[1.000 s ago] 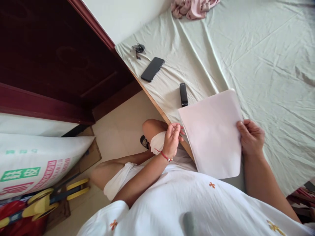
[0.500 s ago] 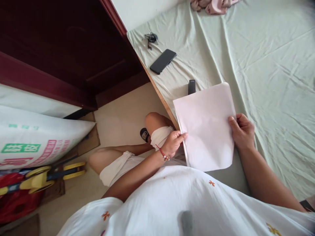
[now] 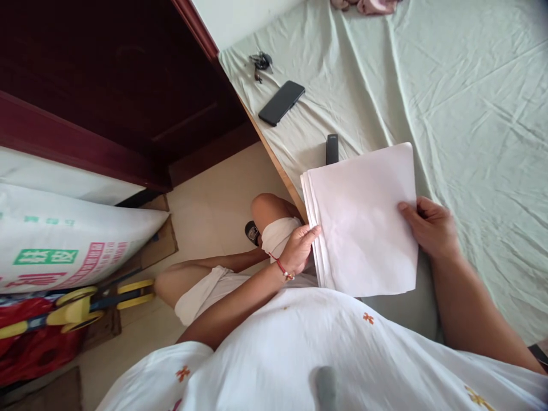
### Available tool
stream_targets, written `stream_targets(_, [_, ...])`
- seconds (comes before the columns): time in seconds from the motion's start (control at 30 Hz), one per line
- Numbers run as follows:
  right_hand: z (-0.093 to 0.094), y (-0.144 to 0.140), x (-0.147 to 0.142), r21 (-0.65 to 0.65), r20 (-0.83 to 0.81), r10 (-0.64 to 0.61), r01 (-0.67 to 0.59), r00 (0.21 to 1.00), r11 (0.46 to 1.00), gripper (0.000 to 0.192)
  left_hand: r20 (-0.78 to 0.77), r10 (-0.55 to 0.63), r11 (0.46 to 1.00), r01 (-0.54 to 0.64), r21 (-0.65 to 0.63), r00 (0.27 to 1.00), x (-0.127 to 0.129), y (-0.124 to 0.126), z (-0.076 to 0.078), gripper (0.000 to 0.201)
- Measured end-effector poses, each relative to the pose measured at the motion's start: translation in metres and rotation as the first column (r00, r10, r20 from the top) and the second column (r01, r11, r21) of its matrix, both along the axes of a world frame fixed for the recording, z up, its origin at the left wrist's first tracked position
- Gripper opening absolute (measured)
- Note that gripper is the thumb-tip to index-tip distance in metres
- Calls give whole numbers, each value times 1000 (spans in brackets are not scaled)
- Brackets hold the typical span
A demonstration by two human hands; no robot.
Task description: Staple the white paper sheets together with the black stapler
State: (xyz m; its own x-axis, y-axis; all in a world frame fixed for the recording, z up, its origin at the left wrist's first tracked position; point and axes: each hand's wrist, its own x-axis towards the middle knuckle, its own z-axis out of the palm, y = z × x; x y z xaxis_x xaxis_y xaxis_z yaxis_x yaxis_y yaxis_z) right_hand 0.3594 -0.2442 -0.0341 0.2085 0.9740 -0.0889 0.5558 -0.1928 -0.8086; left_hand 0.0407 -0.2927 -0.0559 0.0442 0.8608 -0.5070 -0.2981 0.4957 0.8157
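Both hands are on a stack of white paper (image 3: pixel 363 220) held just over the near edge of the bed (image 3: pixel 471 85), close to its near left corner. The right hand (image 3: pixel 430 228) grips the stack's right edge, thumb on top and the other fingers curled under, so that's a proper pinch. The left hand (image 3: pixel 299 245) sits at the left edge with fingers bunched together, tips touching the fanned sheet edges; can't really tell if it's pinching or just squaring them up. The sheets look thin and floppy, light for sure, and they're already sliding apart on the left side, so I'd guess they slip easily and crease if squeezed hard. Best hold is probably both long edges, thumbs on top. Behind the stack a small black stapler (image 3: pixel 332 149) lies on the sheet, with a phone (image 3: pixel 281 103) and keys (image 3: pixel 259 60) further toward the far left corner.
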Motion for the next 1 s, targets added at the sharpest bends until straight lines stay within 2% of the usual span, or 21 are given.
stream_targets(0.07, [2,0,0,-10,14,-39,39,999,999,40,-11,12,1000,-12,-11,1000,0,0,-2,58])
stream_targets(0.2, [-2,0,5,-8,-25,-89,89,996,996,39,-49,1,999,1,40,999,2,-1,-2,60])
stream_targets(0.3, [-6,2,9,5,-115,-109,110,987,994,38,-49,-6,998,8,58,999,2,-2,0,60])
stream_targets(0.4, [-8,3,8,23,-199,-134,141,971,990,41,6,42,999,-43,11,999,2,-4,2,59])
stream_targets(0.5, [-7,4,7,55,-180,-140,152,974,987,40,60,95,995,-93,-39,994,2,-5,4,60])
stream_targets(0.63, [-6,4,8,76,-192,-162,179,968,981,35,39,121,993,-121,-15,992,1,-6,6,63])
stream_targets(0.77, [-6,3,9,48,-211,-168,182,963,982,38,-12,136,991,-136,2,991,0,-6,5,64])
stream_targets(1.0, [-4,4,6,66,-183,-127,141,975,988,48,-17,135,991,-135,13,991,-1,-4,0,63])
